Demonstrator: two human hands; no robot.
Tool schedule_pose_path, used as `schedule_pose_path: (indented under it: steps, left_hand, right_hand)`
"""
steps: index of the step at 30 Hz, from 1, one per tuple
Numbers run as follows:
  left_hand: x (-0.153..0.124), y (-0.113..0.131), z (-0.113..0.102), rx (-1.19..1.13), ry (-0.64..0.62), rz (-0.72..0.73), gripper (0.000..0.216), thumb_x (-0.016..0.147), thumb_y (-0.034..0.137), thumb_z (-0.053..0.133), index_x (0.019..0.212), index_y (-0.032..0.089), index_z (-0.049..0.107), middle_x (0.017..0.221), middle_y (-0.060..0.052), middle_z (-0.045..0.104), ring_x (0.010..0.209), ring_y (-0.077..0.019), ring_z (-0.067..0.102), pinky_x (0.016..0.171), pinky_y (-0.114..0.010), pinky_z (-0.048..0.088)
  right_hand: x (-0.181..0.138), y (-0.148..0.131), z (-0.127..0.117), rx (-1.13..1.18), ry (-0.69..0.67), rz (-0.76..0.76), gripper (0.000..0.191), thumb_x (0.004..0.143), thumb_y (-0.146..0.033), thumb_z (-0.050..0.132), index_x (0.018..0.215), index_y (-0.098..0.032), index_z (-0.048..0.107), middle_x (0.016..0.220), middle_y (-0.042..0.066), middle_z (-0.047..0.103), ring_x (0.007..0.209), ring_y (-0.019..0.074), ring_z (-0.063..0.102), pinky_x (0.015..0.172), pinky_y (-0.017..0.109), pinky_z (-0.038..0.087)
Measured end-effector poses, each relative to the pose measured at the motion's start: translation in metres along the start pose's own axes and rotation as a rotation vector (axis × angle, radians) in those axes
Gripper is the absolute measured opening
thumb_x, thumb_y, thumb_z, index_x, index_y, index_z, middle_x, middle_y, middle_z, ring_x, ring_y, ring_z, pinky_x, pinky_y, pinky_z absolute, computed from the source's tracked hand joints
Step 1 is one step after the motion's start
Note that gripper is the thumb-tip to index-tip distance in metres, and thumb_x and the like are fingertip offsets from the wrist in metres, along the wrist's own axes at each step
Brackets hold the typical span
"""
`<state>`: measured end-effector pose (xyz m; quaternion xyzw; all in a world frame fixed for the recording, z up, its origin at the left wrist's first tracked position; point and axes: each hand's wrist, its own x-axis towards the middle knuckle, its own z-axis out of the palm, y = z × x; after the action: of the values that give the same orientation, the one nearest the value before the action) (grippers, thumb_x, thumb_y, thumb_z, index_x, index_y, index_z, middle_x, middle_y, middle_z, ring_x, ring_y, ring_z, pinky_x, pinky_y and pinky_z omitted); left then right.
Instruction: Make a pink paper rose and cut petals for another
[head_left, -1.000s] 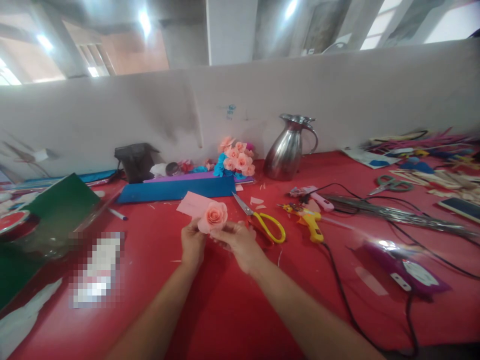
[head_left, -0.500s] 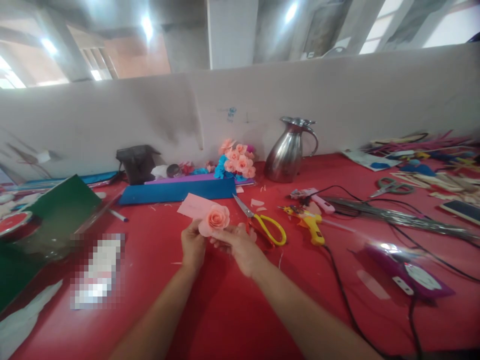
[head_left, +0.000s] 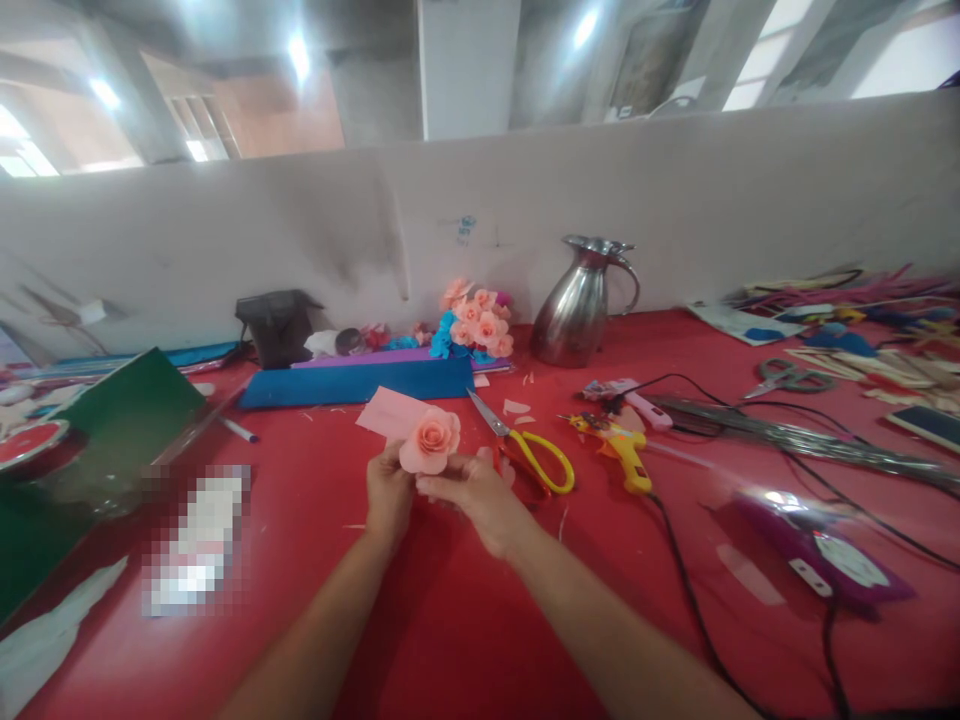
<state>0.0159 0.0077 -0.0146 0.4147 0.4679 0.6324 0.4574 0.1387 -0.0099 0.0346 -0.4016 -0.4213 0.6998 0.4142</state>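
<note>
A pink paper rose (head_left: 433, 440) is held up between my two hands above the red table (head_left: 450, 620). My left hand (head_left: 388, 490) is closed on its left side, the fingertips partly behind the petals. From the right, my right hand (head_left: 480, 500) pinches the lower edge, thumb in front. Behind the rose lies a pink paper piece (head_left: 390, 410). Yellow-handled scissors (head_left: 540, 455) rest just right of my right hand, blades pointing away to the left. Farther right lies a yellow glue gun (head_left: 626, 455) with a black cord.
A steel jug (head_left: 574, 315) stands near the wall, beside a bunch of pink and blue paper flowers (head_left: 480, 325). Blue sheets (head_left: 360, 383) lie behind my hands. At right are wires (head_left: 787, 435), grey-handled scissors (head_left: 795, 378) and a purple device (head_left: 825, 560); a green board (head_left: 135, 430) is at left.
Both hands still hold the rose in nearly the same place. My right fingers have shifted slightly at its lower edge. The whole view has moved a little.
</note>
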Motion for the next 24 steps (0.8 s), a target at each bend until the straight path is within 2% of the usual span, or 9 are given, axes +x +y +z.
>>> schedule_pose_path:
  steps: [3, 7, 11, 16, 18, 21, 24]
  left_hand:
    - [0.001, 0.005, 0.003, -0.029, 0.041, -0.041, 0.003, 0.057, 0.015, 0.060, 0.059, 0.013, 0.061, 0.052, 0.004, 0.056, 0.049, -0.0092, 0.045, 0.049, -0.021, 0.036]
    - [0.004, 0.010, 0.006, -0.017, 0.088, -0.050, 0.006, 0.058, 0.015, 0.062, 0.062, 0.012, 0.065, 0.059, 0.000, 0.062, 0.057, -0.0116, 0.051, 0.055, -0.022, 0.041]
    - [0.007, 0.008, 0.004, -0.003, 0.004, -0.001, 0.009, 0.060, 0.014, 0.062, 0.067, 0.012, 0.069, 0.063, -0.001, 0.065, 0.063, -0.0138, 0.055, 0.063, -0.025, 0.044]
    - [0.006, 0.005, 0.002, 0.073, -0.079, 0.055, 0.005, 0.057, 0.018, 0.069, 0.061, 0.014, 0.068, 0.059, 0.000, 0.064, 0.070, -0.0190, 0.059, 0.067, -0.029, 0.048]
    - [0.007, 0.005, 0.001, 0.112, -0.101, 0.091, 0.008, 0.058, 0.019, 0.070, 0.064, 0.015, 0.069, 0.062, -0.001, 0.065, 0.073, -0.0201, 0.060, 0.068, -0.030, 0.048]
    - [0.008, 0.004, -0.001, 0.193, -0.128, 0.155, 0.010, 0.062, 0.021, 0.068, 0.070, 0.015, 0.071, 0.071, -0.002, 0.068, 0.080, -0.0217, 0.061, 0.070, -0.029, 0.048]
    - [0.010, 0.004, -0.003, 0.289, -0.159, 0.243, 0.009, 0.066, 0.021, 0.066, 0.072, 0.017, 0.071, 0.079, -0.004, 0.069, 0.085, -0.0224, 0.060, 0.072, -0.030, 0.047]
  right_hand:
    - [-0.004, -0.003, 0.002, -0.180, -0.102, 0.040, 0.012, 0.058, -0.024, 0.073, 0.068, -0.018, 0.071, 0.066, 0.000, 0.066, 0.065, 0.0128, 0.056, 0.072, 0.029, 0.043]
    - [-0.004, -0.005, -0.004, -0.327, -0.154, 0.050, 0.004, 0.062, -0.018, 0.062, 0.062, -0.019, 0.067, 0.059, -0.001, 0.064, 0.058, 0.0121, 0.054, 0.065, 0.028, 0.042]
    - [0.005, -0.006, -0.021, -0.445, -0.003, -0.038, 0.008, 0.060, -0.013, 0.059, 0.057, -0.020, 0.062, 0.051, -0.003, 0.059, 0.053, 0.0121, 0.050, 0.057, 0.026, 0.038]
    - [0.014, -0.013, -0.039, -0.547, 0.191, -0.166, 0.004, 0.058, -0.017, 0.062, 0.057, -0.021, 0.060, 0.057, -0.001, 0.060, 0.058, 0.0143, 0.051, 0.055, 0.026, 0.036]
    - [0.015, -0.018, -0.042, -0.514, 0.260, -0.206, 0.001, 0.061, -0.021, 0.060, 0.062, -0.021, 0.061, 0.061, -0.001, 0.060, 0.060, 0.0146, 0.051, 0.056, 0.026, 0.037]
    - [0.015, -0.024, -0.043, -0.365, 0.348, -0.240, 0.010, 0.064, -0.029, 0.060, 0.069, -0.021, 0.060, 0.063, -0.002, 0.057, 0.059, 0.0129, 0.049, 0.056, 0.025, 0.038]
    - [0.012, -0.029, -0.044, -0.218, 0.312, -0.269, 0.013, 0.066, -0.032, 0.063, 0.073, -0.021, 0.062, 0.068, -0.002, 0.056, 0.062, 0.0118, 0.050, 0.057, 0.024, 0.038]
